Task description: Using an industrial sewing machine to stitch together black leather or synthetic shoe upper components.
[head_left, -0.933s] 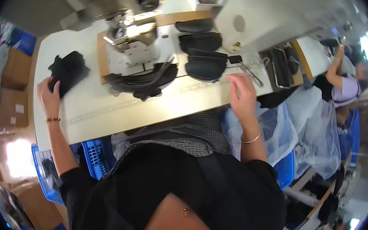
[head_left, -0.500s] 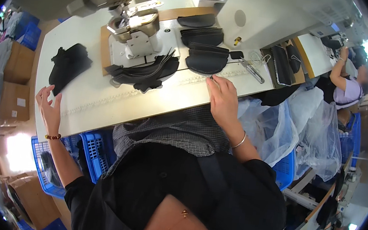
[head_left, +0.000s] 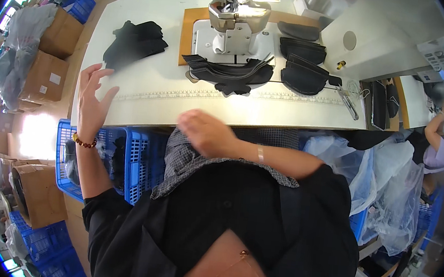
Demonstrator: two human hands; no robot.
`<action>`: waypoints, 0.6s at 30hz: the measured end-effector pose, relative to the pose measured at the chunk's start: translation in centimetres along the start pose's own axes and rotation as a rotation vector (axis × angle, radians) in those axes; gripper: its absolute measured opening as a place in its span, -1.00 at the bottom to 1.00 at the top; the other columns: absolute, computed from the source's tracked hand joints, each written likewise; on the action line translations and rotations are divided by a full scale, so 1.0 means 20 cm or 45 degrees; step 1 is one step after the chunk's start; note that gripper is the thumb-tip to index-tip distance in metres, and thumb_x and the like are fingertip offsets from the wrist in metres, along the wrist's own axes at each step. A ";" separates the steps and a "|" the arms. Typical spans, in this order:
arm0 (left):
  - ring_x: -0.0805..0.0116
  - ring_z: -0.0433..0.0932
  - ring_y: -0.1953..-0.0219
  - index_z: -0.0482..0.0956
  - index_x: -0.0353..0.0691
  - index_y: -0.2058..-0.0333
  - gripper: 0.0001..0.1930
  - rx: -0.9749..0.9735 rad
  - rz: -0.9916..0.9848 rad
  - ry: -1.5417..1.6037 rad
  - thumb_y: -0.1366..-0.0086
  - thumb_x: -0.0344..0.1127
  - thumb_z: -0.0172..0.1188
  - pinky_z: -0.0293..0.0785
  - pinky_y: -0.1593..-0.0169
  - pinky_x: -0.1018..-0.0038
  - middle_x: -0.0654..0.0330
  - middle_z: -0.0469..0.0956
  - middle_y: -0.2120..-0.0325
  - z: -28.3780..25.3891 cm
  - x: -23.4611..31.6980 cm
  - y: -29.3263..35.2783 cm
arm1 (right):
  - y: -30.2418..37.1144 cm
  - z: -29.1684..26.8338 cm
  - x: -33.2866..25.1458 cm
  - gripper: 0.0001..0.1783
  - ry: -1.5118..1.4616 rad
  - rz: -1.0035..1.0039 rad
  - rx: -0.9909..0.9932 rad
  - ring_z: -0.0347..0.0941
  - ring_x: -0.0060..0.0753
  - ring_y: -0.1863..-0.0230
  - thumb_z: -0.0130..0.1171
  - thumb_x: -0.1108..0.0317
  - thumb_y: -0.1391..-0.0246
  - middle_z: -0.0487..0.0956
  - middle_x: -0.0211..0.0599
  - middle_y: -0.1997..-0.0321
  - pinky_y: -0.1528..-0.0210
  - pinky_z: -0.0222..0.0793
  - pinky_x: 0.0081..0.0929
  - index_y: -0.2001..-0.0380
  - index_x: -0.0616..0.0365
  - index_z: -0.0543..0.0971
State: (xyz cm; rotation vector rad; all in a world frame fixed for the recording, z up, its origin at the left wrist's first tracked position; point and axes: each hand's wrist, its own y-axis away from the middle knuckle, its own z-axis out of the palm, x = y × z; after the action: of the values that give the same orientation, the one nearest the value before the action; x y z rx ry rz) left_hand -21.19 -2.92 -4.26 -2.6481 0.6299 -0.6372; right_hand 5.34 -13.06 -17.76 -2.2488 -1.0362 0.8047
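Observation:
My left hand (head_left: 94, 98) is at the table's left front corner, fingers apart and curved, just below a loose pile of black fabric pieces (head_left: 134, 43). I see nothing in it. My right hand (head_left: 206, 132) is smeared by motion in front of the table edge, above my lap, and how its fingers lie cannot be made out. Beyond it a stack of curved black pieces (head_left: 231, 73) lies in front of the sewing machine (head_left: 239, 24). Several dark half-round pieces (head_left: 303, 77) sit in stacks to the machine's right.
A printed ruler strip (head_left: 183, 94) runs along the white table (head_left: 144, 106). Metal snips (head_left: 349, 104) lie at its right end. Blue baskets (head_left: 136, 156) stand under the left edge, with clear plastic bags (head_left: 394, 194) at the right. Another person (head_left: 438, 148) works at far right.
My right hand has swung left and nearer to me, away from the half-round pieces. My left hand stays by the left pile. The whole view has shifted as my head turned left.

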 end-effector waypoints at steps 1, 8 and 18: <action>0.19 0.41 -0.13 0.55 -0.11 0.04 -0.65 -0.062 0.069 0.024 -0.16 -0.42 0.27 0.46 -0.05 0.31 0.13 0.37 -0.12 -0.02 0.04 -0.02 | -0.06 0.09 -0.03 -0.67 -0.146 -0.106 -0.012 0.44 -0.16 -0.04 0.12 0.47 0.05 0.53 -0.15 0.06 -0.16 0.36 -0.34 0.15 0.33 0.53; 0.13 0.55 0.11 0.62 -0.20 0.18 -0.73 -0.298 0.598 0.155 -0.08 -0.47 0.29 0.47 0.01 0.30 0.13 0.60 0.19 0.24 0.35 -0.17 | -0.13 0.63 -0.24 -0.81 -0.407 -0.651 -0.919 0.48 -0.24 0.10 0.08 0.29 -0.01 0.51 -0.19 0.22 0.17 0.50 -0.32 0.33 0.13 0.54; -0.07 0.30 -0.22 0.43 -0.14 -0.09 -0.42 -0.252 0.803 -0.265 -0.03 -0.39 0.34 0.37 -0.16 0.19 -0.01 0.35 -0.13 0.74 0.49 -0.21 | -0.08 0.06 -0.02 -0.76 -0.662 -0.176 -0.656 0.50 -0.10 0.08 0.11 0.36 -0.01 0.52 -0.23 0.15 0.05 0.46 -0.26 0.23 0.13 0.59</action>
State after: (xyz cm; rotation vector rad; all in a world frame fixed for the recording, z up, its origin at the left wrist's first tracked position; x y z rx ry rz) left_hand -4.67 -0.93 -11.68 -2.4200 1.4292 -0.1176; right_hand 3.44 -12.22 -17.45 -2.3877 -1.7921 1.2066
